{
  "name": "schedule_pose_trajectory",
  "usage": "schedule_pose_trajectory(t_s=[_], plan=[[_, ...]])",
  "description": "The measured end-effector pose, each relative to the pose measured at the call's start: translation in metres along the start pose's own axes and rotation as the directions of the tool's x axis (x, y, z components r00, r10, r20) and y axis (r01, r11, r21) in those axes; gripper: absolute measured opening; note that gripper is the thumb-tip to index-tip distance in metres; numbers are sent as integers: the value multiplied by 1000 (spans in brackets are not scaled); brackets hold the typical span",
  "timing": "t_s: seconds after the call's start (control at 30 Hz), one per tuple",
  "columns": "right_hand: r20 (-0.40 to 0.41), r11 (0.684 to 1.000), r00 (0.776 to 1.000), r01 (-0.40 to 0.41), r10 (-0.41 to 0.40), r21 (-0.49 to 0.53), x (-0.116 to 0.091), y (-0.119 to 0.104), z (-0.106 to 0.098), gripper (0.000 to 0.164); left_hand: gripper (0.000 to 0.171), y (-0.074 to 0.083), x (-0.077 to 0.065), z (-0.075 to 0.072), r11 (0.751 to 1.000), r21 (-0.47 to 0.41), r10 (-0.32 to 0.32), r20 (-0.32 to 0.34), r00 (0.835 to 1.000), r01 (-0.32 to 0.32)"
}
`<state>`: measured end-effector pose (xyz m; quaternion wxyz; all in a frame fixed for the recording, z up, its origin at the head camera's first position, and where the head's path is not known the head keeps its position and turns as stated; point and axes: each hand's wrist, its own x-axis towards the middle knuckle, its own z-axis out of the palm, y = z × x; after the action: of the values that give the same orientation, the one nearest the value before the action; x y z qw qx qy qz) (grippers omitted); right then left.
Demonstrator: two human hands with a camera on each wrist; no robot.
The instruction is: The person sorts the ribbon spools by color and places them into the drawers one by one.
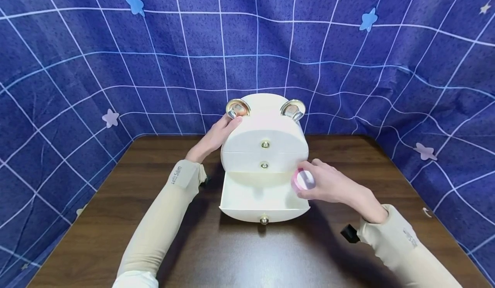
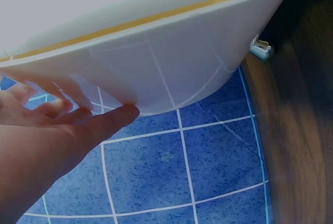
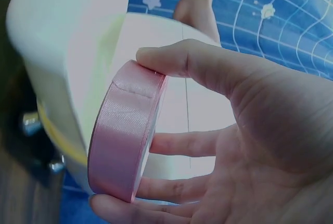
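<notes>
A white rounded drawer box (image 1: 267, 120) with two shiny gold ear-shaped pieces stands mid-table, its bottom drawer (image 1: 241, 193) pulled out. The drawer's visible inside is white and bare. My left hand (image 1: 216, 138) rests against the box's left side, just under the left ear; in the left wrist view its thumb and extended fingers touch the smooth side wall (image 2: 166, 62). My right hand (image 1: 334, 182) holds a roll of pink satin ribbon (image 3: 125, 130) by its rims, thumb on one edge and fingers on the other. The roll is above the drawer's right side.
Small gold knobs (image 1: 264, 144) sit on the drawer fronts. The dark brown wooden table (image 1: 178, 253) reaches back to a blue grid-patterned curtain (image 1: 174, 38) with star shapes. A black piece (image 1: 350, 233) hangs under the right wrist.
</notes>
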<state>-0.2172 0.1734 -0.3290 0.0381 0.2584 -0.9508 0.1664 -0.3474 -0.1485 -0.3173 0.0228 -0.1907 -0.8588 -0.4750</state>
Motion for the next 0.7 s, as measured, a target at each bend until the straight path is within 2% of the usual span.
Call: schedule_pose_trajectory(t_s=[0.43,0.7], plan=[[16,999,999,45,-45,15,19,-24,24,58,59,1,0,0,1000,24,3,-1,1000,-3],[11,997,997,82,-82,3,29,-36,39,55,55,1,0,1,1000,-14,-1,7,1000,1]])
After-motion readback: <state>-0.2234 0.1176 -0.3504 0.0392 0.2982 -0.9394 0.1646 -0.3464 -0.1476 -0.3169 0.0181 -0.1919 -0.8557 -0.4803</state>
